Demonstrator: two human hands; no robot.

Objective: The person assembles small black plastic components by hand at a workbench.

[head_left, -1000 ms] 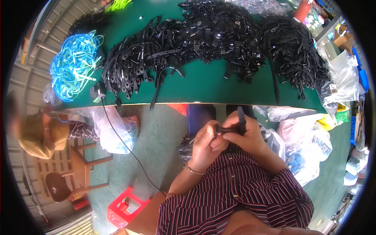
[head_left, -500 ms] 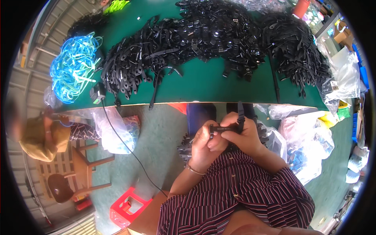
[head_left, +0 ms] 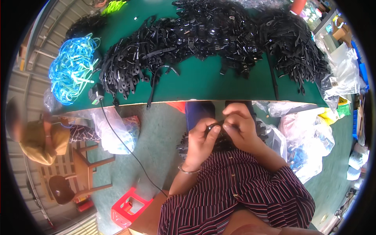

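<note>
Close together above my lap, my left hand (head_left: 201,141) and my right hand (head_left: 242,128) both pinch a black strap (head_left: 215,126). Only a short dark stretch of it shows between the fingertips; the rest is covered by my fingers. My left thumb presses against its end. On the green table (head_left: 196,86) in front of me lies a long heap of black straps (head_left: 135,55), with black buckles (head_left: 211,33) shining in its middle part. Further black straps (head_left: 299,51) are piled at the right.
A tangle of blue cords (head_left: 73,68) lies at the table's left, beside a small black device (head_left: 96,93) whose cable runs down past my left arm. Plastic bags (head_left: 305,137) stand at the right. A red stool (head_left: 129,207) and a seated person (head_left: 45,137) are at the left.
My fingers have closed over the strap, whose upright end and flat length showed before. My right hand has turned, and its fingers now curl inward.
</note>
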